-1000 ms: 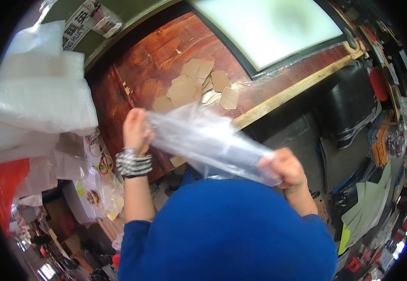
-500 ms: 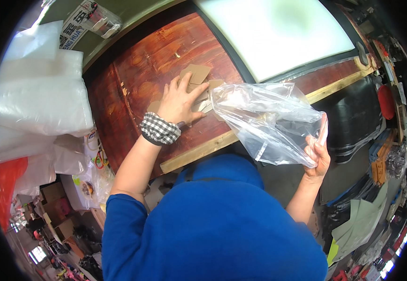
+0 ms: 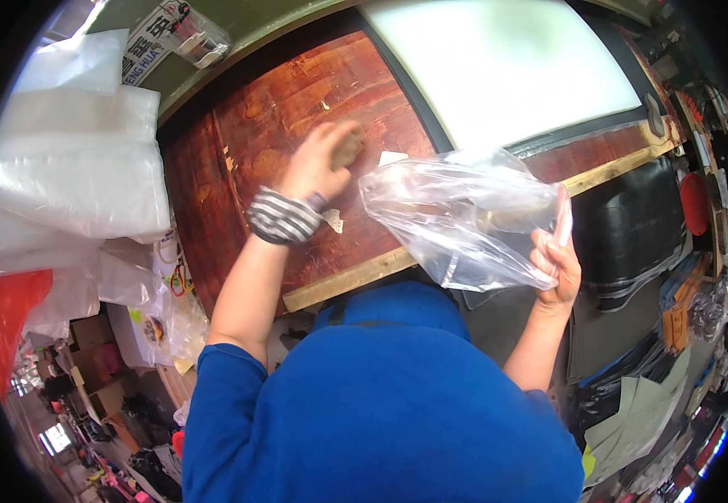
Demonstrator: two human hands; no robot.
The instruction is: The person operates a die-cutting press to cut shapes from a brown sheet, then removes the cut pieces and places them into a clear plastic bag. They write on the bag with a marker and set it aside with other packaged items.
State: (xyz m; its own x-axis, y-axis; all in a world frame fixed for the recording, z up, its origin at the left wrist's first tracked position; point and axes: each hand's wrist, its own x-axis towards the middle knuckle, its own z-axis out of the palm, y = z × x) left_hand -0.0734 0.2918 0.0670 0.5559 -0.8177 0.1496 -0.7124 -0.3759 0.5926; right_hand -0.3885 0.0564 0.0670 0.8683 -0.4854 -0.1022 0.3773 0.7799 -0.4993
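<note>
My right hand (image 3: 559, 267) grips one end of a clear plastic bag (image 3: 456, 218), which stretches left across the table's front edge. Whether anything lies inside the bag I cannot make out. Just left of the bag, over the reddish-brown wooden table (image 3: 272, 92), is my left hand (image 3: 322, 161), slightly blurred. Its fingers are bent and the thumb stands apart, with nothing seen in it. A checked black-and-white scrunchie (image 3: 280, 216) circles that wrist. Beside the wrist lies a small pale scrap (image 3: 333, 220), and a white piece (image 3: 393, 158) lies at the bag's far left edge.
A white glowing panel (image 3: 498, 75) in a dark frame occupies the table's far right. Light wood trim (image 3: 351, 278) runs along the near edge. Large translucent plastic sheets (image 3: 79, 168) hang at left above a red one (image 3: 12, 318). Black wrapped material (image 3: 632, 218) sits below the table at right.
The brown cardboard pieces under my left hand are gone from the tabletop. My left hand has lifted and turned, its fingers drawn in. The bag has shifted slightly left.
</note>
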